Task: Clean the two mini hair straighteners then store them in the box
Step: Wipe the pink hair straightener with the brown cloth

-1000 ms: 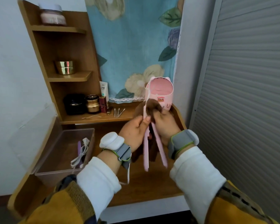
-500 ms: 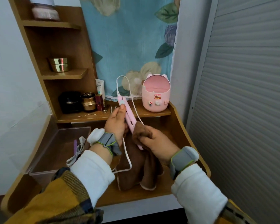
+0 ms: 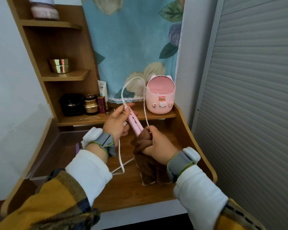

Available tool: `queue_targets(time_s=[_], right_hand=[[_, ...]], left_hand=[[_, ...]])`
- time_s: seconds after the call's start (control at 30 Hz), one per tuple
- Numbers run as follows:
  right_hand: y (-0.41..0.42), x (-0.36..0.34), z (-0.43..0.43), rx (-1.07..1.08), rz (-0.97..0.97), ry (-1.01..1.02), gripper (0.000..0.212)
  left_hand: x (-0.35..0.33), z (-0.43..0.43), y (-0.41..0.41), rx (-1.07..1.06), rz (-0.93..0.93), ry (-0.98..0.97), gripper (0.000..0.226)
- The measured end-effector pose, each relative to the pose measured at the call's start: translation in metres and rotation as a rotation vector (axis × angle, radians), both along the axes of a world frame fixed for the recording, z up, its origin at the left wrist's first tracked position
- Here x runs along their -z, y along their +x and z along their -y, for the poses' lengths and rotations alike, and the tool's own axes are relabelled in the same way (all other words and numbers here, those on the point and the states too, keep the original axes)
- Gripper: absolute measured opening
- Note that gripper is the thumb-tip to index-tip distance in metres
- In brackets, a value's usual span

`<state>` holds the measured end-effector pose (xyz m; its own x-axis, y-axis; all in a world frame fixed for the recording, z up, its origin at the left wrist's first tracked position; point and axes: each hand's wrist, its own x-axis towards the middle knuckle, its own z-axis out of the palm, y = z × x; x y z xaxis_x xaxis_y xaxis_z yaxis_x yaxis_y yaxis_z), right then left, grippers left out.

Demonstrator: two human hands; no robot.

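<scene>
Flipped vs. 1 s ago: pink straightener [image 3: 134, 125], over desk [image 3: 179, 135] centre, now runs far-left to near-right. L hand [image 3: 115, 127] pinches cord end; R hand [image 3: 158, 145], nearer, grips brown cloth [image 3: 150, 170] round tip; wipe likely follows this axis.

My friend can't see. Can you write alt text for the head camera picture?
A left hand holds a pink straightener by its cord end while the right hand grips a brown cloth wrapped round its tip, above a wooden desk.
</scene>
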<state>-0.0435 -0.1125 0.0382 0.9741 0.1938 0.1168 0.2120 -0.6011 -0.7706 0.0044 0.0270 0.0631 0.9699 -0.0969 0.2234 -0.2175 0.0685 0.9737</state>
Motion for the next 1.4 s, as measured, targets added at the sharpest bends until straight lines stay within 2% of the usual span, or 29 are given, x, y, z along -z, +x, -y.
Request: queue_targets(time_s=[0.1, 0.2, 0.3, 0.37, 0.47, 0.57, 0.67, 0.8, 0.87, 0.93, 1.0, 1.07, 1.13, 1.27, 1.33, 1.4], right_hand=[[0.01, -0.007, -0.002, 0.021, 0.069, 0.205, 0.045], [0.019, -0.009, -0.005, 0.056, 0.106, 0.419, 0.036], [0.025, -0.013, -0.007, 0.205, 0.071, 0.717, 0.024], [0.031, -0.016, -0.006, 0.355, 0.093, 0.812, 0.021], [0.029, -0.023, -0.004, 0.481, 0.158, 0.73, 0.022], [0.024, -0.025, -0.001, 0.488, 0.2, 0.553, 0.027], [0.022, -0.019, 0.001, 0.528, 0.225, 0.481, 0.029], [0.029, -0.01, 0.012, 0.644, 0.258, 0.354, 0.028], [0.034, -0.005, 0.024, 0.654, 0.223, 0.092, 0.024], [0.037, 0.001, 0.034, 0.602, 0.101, -0.227, 0.014], [0.039, 0.01, 0.038, 0.565, -0.035, -0.392, 0.012], [0.038, 0.02, 0.038, 0.594, -0.13, -0.517, 0.022], [0.036, 0.029, 0.041, 0.627, -0.123, -0.599, 0.034], [0.03, 0.038, 0.041, 0.541, 0.076, -0.686, 0.056], [0.029, 0.035, 0.034, 0.463, 0.127, -0.707, 0.059], [0.029, 0.037, 0.028, 0.417, 0.059, -0.74, 0.052]], left_hand=[[-0.002, 0.01, -0.012, 0.088, 0.007, 0.158, 0.028], [-0.002, 0.017, -0.021, -0.033, 0.101, 0.404, 0.032], [-0.005, 0.016, -0.026, -0.05, 0.177, 0.444, 0.039], [0.006, 0.013, -0.022, -0.12, 0.275, 0.484, 0.036], [0.025, 0.012, -0.025, -0.273, 0.227, 0.596, 0.045], [0.031, 0.017, -0.032, -0.061, 0.111, 0.763, 0.053], [0.034, 0.015, -0.03, 0.046, 0.07, 0.686, 0.043], [0.039, 0.008, -0.032, -0.102, -0.013, 0.418, 0.032], [0.047, 0.0, -0.03, -0.154, -0.061, 0.534, 0.031], [0.059, -0.006, -0.026, -0.131, -0.134, 0.679, 0.028], [0.073, -0.01, -0.024, -0.103, -0.226, 0.741, 0.029], [0.086, -0.01, -0.019, -0.108, -0.286, 0.798, 0.031], [0.095, -0.01, -0.012, -0.144, -0.283, 0.916, 0.036], [0.091, -0.011, -0.002, -0.17, -0.241, 1.139, 0.039], [0.09, -0.01, 0.003, -0.166, -0.245, 1.227, 0.043], [0.09, -0.008, 0.005, -0.174, -0.25, 1.268, 0.042]])
